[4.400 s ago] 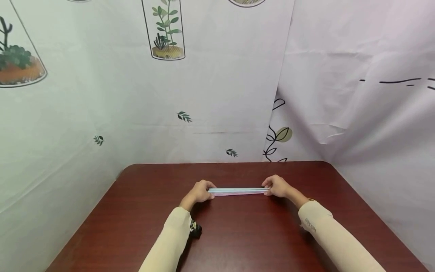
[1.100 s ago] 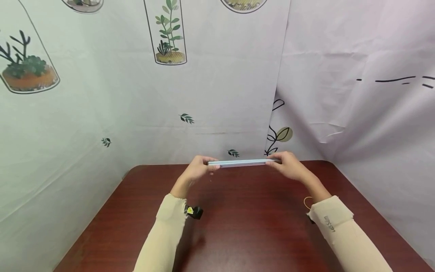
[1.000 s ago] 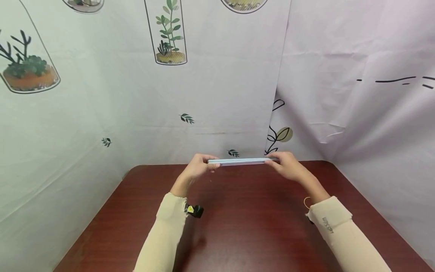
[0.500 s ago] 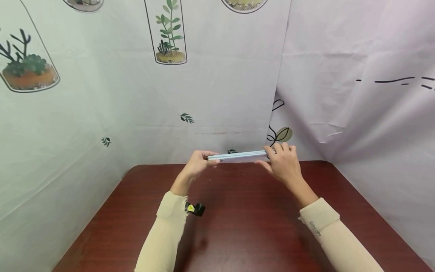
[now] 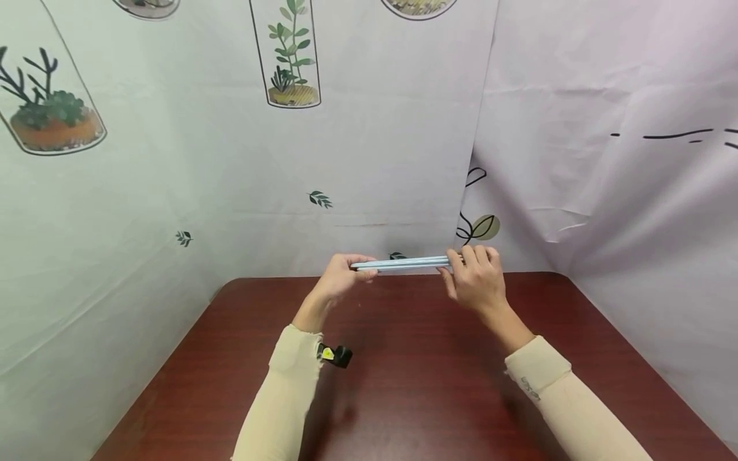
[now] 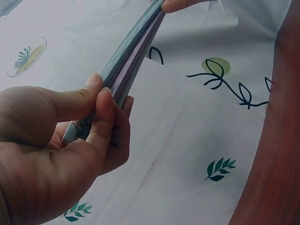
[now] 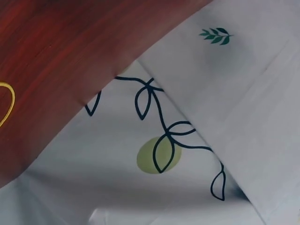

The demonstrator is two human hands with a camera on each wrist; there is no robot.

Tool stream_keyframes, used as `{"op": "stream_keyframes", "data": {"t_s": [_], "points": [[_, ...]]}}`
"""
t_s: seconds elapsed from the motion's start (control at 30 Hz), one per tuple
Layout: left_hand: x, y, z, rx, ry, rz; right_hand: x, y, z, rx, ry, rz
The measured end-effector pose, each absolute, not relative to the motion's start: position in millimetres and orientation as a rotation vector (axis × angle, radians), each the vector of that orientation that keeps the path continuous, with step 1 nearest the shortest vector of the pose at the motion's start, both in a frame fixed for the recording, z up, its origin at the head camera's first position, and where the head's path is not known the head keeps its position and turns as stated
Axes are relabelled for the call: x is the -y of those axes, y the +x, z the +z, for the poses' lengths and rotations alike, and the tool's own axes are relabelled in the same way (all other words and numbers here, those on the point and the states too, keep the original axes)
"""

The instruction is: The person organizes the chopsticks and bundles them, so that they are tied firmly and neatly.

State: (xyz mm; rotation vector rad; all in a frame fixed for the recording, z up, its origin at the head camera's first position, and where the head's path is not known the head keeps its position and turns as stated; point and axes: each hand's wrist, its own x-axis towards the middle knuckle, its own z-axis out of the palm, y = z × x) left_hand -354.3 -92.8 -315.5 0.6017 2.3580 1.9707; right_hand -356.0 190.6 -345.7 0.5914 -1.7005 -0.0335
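Note:
A long, slim bundle of light-blue and purple strips [image 5: 406,263] is held level above the table's far edge, in front of the backdrop. My left hand [image 5: 338,276] pinches its left end between thumb and fingers. In the left wrist view, that hand [image 6: 70,126] shows the thumb on one side and curled fingers on the other, with a small metal piece [image 6: 71,132] near the palm. My right hand [image 5: 477,275] grips the other end, fingers bent over the top and thumb below. The bundle's exact kind is unclear. The right wrist view shows neither hand nor bundle.
A dark red wooden table [image 5: 403,384] lies beneath both arms. Behind it hangs a white backdrop cloth [image 5: 392,147] printed with plants. A black wrist camera [image 5: 337,355] sits at the left cuff. A thin yellow loop [image 7: 7,103] shows in the right wrist view.
Both hands have raised the bundle from near the tabletop. My right hand has shifted its grip, fingers now bent over the top; its thumb moved away and is back near the bundle.

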Motion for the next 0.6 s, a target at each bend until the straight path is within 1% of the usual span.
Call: {"op": "stream_keyframes", "data": {"t_s": [0.27, 0.6], "points": [[87, -349, -313, -2.39, 0.685, 1.907, -195, -359, -345, 1.697, 0.63, -0.041], [83, -343, -318, -2.401, 0.733, 1.887, -198, -361, -341, 1.536, 0.63, -0.053]]}}
